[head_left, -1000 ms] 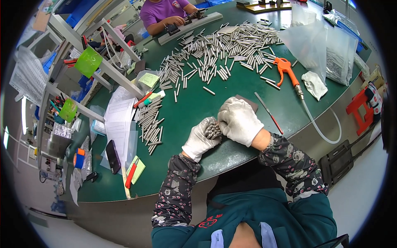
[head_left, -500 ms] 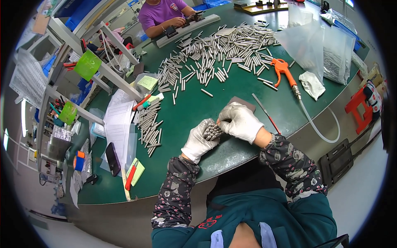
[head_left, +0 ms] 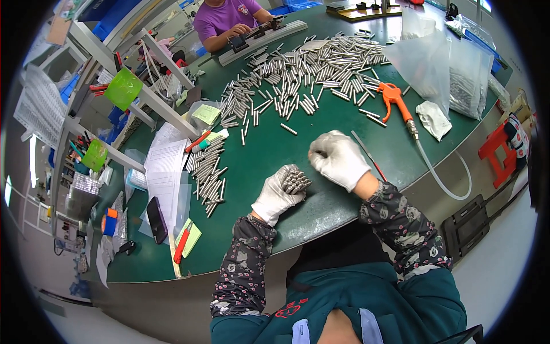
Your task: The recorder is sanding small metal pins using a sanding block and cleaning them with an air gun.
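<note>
My left hand (head_left: 274, 196), in a white glove, wraps round a bundle of metal pins (head_left: 297, 181), their rounded ends showing together beyond my fingers. Just right of it and apart, my gloved right hand (head_left: 342, 161) is closed with its fingers curled in; what it holds, if anything, is hidden. A thin tool with a red handle (head_left: 377, 167) lies on the table beside my right hand. Ahead of both hands, a single pin (head_left: 289, 129) lies apart from a big heap of loose pins (head_left: 303, 66). A smaller group of pins (head_left: 209, 178) lies to the left.
On the green table (head_left: 252, 149), an orange air gun (head_left: 395, 100) with a hose and a crumpled white glove (head_left: 433, 119) lie right, near plastic bags (head_left: 467, 80). Papers (head_left: 166, 160), a phone (head_left: 156, 219) and a red-handled cutter (head_left: 182, 243) lie left. A person in purple (head_left: 223, 23) works opposite.
My right hand has drawn away from the bundle, up and to the right, uncovering the pin ends. It now covers the dark flat piece seen behind it before. My left hand stays in place.
</note>
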The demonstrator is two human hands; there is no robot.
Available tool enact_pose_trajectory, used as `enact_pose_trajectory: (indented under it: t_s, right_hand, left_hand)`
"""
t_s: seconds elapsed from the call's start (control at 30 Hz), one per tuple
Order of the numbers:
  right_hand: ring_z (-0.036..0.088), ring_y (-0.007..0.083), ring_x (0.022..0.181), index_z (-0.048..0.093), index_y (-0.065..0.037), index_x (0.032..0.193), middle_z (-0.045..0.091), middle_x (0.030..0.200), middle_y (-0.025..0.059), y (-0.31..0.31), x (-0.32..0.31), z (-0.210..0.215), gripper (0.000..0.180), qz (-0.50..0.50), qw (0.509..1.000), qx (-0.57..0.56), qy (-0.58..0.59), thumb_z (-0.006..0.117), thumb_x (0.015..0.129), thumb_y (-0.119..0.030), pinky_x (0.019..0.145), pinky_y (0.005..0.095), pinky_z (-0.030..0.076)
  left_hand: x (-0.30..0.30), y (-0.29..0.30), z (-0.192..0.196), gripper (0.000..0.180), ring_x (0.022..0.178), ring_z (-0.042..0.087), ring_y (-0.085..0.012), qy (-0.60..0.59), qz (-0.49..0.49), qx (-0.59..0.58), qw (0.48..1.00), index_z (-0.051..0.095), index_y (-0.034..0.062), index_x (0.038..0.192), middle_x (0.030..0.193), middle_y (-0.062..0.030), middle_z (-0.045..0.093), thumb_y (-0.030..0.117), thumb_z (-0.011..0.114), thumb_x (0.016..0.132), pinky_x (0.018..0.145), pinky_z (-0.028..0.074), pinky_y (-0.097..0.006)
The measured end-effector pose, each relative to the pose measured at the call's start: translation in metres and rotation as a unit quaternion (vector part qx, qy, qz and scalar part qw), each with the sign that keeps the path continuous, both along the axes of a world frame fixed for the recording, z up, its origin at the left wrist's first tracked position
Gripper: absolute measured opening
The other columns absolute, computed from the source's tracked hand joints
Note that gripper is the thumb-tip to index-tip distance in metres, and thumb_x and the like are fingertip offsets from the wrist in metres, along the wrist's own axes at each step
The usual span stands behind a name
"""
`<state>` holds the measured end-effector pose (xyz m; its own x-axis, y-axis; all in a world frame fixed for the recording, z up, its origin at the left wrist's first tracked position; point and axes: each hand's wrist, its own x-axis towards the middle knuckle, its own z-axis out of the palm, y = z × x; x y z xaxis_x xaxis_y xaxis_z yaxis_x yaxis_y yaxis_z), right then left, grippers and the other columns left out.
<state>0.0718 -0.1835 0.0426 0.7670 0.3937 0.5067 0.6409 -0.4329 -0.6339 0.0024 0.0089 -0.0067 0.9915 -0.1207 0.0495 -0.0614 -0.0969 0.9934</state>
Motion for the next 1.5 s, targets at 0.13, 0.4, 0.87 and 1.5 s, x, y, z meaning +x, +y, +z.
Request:
enact_pose_trajectory:
  t_s: [0.13,0.4,0.87,1.5]
  right_hand:
    - [0.052,0.0313,0.115,0.063,-0.012,0.119,0.058,0.121,0.0159,-0.020,-0.006,-0.011,0.054,-0.112,0.966,-0.220,-0.076,0.068,0.074,-0.042,0.101,0.0461,0.036]
    - [0.049,0.0379,0.117,0.059,-0.018,0.129,0.049,0.131,0.0231,-0.024,-0.013,-0.013,0.058,-0.032,0.982,-0.172,-0.069,0.072,0.075,-0.034,0.103,0.0456,0.037]
    - [0.055,0.0364,0.108,0.068,-0.015,0.115,0.056,0.120,0.0226,-0.022,-0.014,0.021,0.044,0.009,0.987,-0.147,-0.072,0.069,0.072,-0.027,0.095,0.0464,0.042]
    - [0.054,0.0337,0.107,0.067,-0.016,0.116,0.056,0.118,0.0186,-0.032,-0.010,-0.033,0.045,-0.091,0.980,-0.144,-0.105,0.069,0.073,-0.028,0.092,0.0448,0.043]
  left_hand:
    - [-0.001,-0.003,0.009,0.052,0.084,0.057,-0.0056,0.050,-0.004,-0.073,0.996,0.056,0.0059,0.112,0.095,0.0038,0.060,-0.011,0.074,0.067,0.076,0.050,-0.022]
    - [0.000,-0.002,0.018,0.059,0.100,0.059,-0.0090,0.097,-0.010,-0.075,0.992,0.052,0.0029,0.120,0.105,0.0006,0.061,-0.013,0.074,0.068,0.090,0.049,-0.025]
    - [-0.001,0.001,0.016,0.063,0.108,0.059,-0.0142,0.120,-0.027,-0.084,0.989,0.050,0.0041,0.126,0.114,-0.0020,0.060,-0.013,0.074,0.069,0.093,0.049,-0.028]
    - [-0.002,-0.002,0.009,0.055,0.084,0.060,-0.0083,0.043,0.010,-0.064,0.997,0.052,0.0038,0.116,0.096,0.0009,0.062,-0.010,0.075,0.068,0.075,0.052,-0.024]
